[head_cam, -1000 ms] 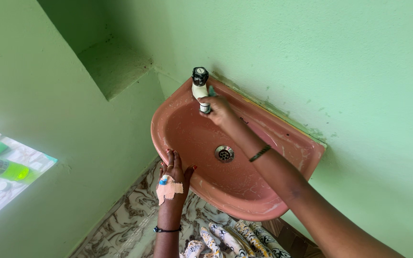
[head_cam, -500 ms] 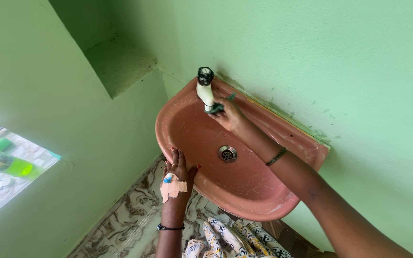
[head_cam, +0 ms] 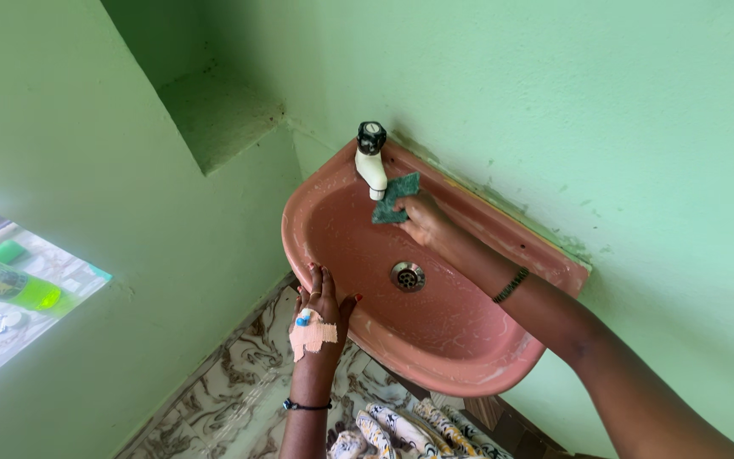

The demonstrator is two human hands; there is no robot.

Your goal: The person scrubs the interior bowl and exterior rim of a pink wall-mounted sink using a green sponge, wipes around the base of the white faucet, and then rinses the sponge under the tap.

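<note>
Right hand (head_cam: pixel 425 219): closed in a pinch on a dark green scouring pad (head_cam: pixel 395 198), fingers gripping its right edge, so that most of the pad shows free to the left of them. Pad location: far end of the pink wall-hung basin (head_cam: pixel 460 348), just below and to the right of the white tap (head_cam: pixel 371 166) with the black knob, touching or very nearly touching the spout; contact cannot be confirmed. Pad orientation: roughly rectangular, long axis running from lower left to upper right, upper corner pointing toward the far rim and the green wall (head_cam: pixel 605 110), lower end hanging toward the bowl. Handling, by judgement: thin, light, limp when wet, rough-faced and so unlikely to slip; not fragile; best taken by one edge or folded flat under the fingertips, as now. Left hand (head_cam: pixel 319 310): spread flat and open on the near left rim of the basin, holding nothing, with a tan plaster and a small blue fitting on its back and a dark band at the wrist. Also present: chrome drain (head_cam: pixel 408 275) at the bowl's centre, well apart from the pad; marbled floor tiles (head_cam: pixel 231 382) below; a recess in the wall at upper left.
</note>
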